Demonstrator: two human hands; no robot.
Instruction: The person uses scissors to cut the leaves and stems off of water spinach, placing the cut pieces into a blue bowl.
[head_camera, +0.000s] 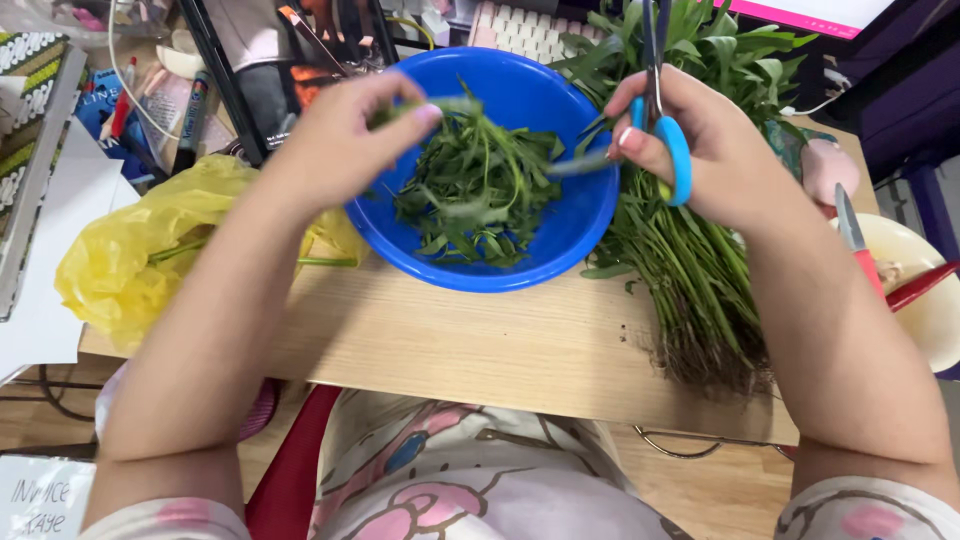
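Observation:
My left hand (345, 135) pinches a green leafy stem (455, 105) over a blue plastic bowl (560, 240). Cut green leaves (475, 190) lie piled in the bowl. My right hand (700, 140) grips scissors with blue handles (672, 150), blades pointing up and away. A cut piece of stem (580, 163) blurs between the two hands above the bowl. Right of the bowl, under my right hand, a bundle of long green stalks (690, 270) lies on the wooden board (480, 350), roots toward me.
A yellow plastic bag (130, 250) with stem scraps sits left of the bowl. A cream bowl (930, 290) with a red-handled knife (858, 245) stands at the right edge. Markers (190, 115), boxes and a keyboard (520, 30) clutter the far side.

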